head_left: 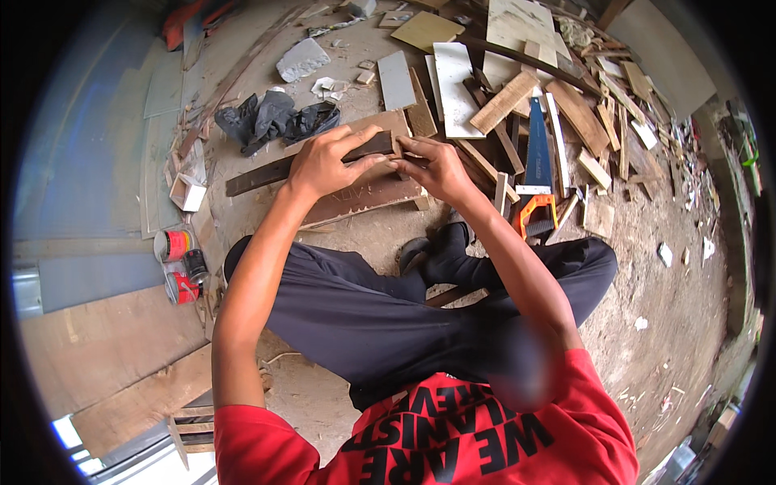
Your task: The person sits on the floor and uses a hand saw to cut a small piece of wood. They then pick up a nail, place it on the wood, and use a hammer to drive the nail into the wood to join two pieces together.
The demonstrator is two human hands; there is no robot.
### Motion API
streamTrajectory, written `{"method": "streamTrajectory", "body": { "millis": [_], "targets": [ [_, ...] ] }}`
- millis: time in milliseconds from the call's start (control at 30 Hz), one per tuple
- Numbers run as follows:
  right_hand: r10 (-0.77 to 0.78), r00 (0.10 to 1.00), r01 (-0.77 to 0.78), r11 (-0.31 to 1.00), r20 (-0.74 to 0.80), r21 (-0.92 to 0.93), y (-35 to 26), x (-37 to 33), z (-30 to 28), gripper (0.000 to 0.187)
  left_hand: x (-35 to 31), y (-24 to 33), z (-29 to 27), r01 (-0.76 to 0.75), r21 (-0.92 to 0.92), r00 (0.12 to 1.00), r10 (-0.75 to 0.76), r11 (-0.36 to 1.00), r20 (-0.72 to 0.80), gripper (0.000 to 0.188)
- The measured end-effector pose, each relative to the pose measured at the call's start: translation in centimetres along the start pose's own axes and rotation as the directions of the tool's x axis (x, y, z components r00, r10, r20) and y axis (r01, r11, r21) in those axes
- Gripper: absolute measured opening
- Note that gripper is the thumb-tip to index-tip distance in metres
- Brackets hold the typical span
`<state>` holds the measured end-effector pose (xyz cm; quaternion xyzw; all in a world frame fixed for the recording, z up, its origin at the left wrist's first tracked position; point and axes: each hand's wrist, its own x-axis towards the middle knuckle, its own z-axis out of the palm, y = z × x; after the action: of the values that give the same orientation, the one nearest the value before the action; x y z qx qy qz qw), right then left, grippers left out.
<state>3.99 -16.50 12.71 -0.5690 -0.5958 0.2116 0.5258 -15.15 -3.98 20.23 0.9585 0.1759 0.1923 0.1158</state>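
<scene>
My left hand [323,164] is closed around a long dark brown wooden strip [260,176], whose far end sticks out to the left. At the strip's right end, my right hand [436,168] pinches a small wooden block [396,146] between thumb and fingers, up against the end. Whether the two pieces touch along the whole joint, I cannot tell. Both hands are above a low brown wooden board [356,204] with scratched marks, lying on the ground before my crossed legs.
To the right lies a handsaw [539,162] with a blue blade and orange handle. Beyond it spreads a heap of wood offcuts [578,117]. Black plastic bags [271,120] lie behind the board. Several cans [182,289] and a small white box [187,194] stand at left.
</scene>
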Motion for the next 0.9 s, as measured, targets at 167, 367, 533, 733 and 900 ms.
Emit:
{"method": "streamTrajectory", "body": {
  "millis": [167,367,533,733,900],
  "targets": [
    [-0.031,0.998,0.035,0.997,-0.05,0.072,0.2,-0.5,0.2,0.043,0.1,0.0,1.0,-0.029,0.017,1.0,0.03,0.999,-0.009,0.047],
    [-0.052,0.999,0.052,0.996,-0.002,0.067,0.3,-0.7,0.6,0.038,-0.1,0.0,0.7,-0.065,0.068,0.998,0.065,0.996,-0.008,0.046],
    [0.085,0.996,-0.079,0.845,0.012,0.529,0.4,-0.9,0.8,0.047,-0.2,0.5,0.7,-0.043,0.052,0.999,0.043,0.998,0.016,0.051],
    [0.198,0.97,-0.139,0.926,-0.138,0.351,-0.7,-0.6,2.7,0.052,-0.1,1.8,1.4,-0.062,0.076,0.997,0.065,0.995,-0.038,0.053],
    [0.19,0.948,-0.107,0.945,-0.256,0.308,-2.0,-0.9,4.2,0.042,-0.6,2.9,0.6,0.024,0.094,1.0,-0.024,0.995,0.007,0.06]
  ]
}}
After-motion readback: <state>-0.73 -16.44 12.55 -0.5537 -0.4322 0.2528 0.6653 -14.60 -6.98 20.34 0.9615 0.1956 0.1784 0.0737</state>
